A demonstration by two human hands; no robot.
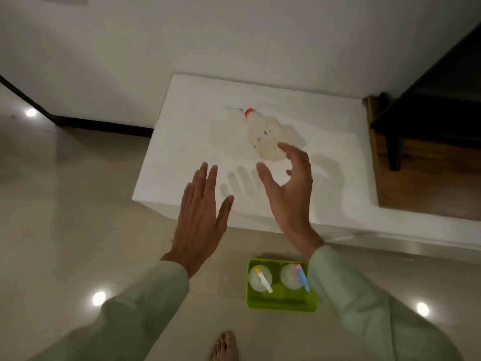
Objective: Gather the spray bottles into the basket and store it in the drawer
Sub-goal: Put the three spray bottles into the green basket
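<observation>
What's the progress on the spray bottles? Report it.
Done: two bottles stand in the green basket on the floor. In hand: nothing yet; the right hand reaches open toward the red-capped bottle lying on the white cabinet top. Left: basket that bottle, then store it; no open drawer is visible.

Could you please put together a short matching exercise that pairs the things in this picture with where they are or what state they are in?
Things:
1. red-capped bottle
2. green basket
3. right hand
4. left hand

Places or states:
A. on the floor, holding two bottles
B. flat, fingers extended, at the cabinet's near edge
C. lying on the white cabinet top
D. open and curved, just short of the bottle

Pairs: 1-C, 2-A, 3-D, 4-B
</observation>
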